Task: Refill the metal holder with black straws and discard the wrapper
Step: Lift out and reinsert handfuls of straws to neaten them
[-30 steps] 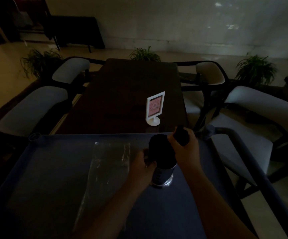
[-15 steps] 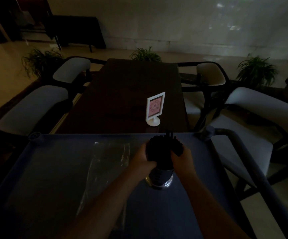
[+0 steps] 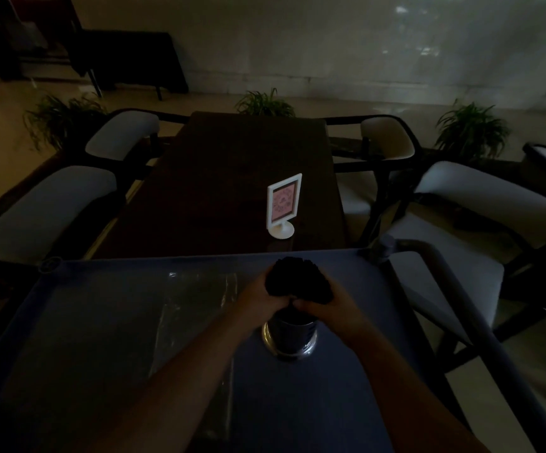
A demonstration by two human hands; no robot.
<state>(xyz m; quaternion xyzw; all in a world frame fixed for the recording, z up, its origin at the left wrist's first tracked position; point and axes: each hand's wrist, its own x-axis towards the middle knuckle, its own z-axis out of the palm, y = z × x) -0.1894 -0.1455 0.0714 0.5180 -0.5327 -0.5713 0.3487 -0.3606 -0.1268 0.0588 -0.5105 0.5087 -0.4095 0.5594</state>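
A shiny metal holder (image 3: 289,338) stands upright on the blue cart top (image 3: 346,403). A thick bunch of black straws (image 3: 297,279) sticks out of it and fans apart at the top. My left hand (image 3: 258,297) grips the bunch from the left and my right hand (image 3: 327,308) grips it from the right, fingers meeting just above the holder's rim. The clear plastic wrapper (image 3: 193,308) lies flat on the cart, left of the holder.
Beyond the cart is a dark wooden table (image 3: 232,178) with a small white sign stand (image 3: 283,207). Grey padded chairs (image 3: 46,207) flank the table on both sides. The cart's handle bar (image 3: 461,289) runs along the right. Potted plants (image 3: 471,132) stand by the far wall.
My right hand came down from the top of the straws to their side. Both hands now squeeze the bunch together low down, and the straw tops have spread apart.
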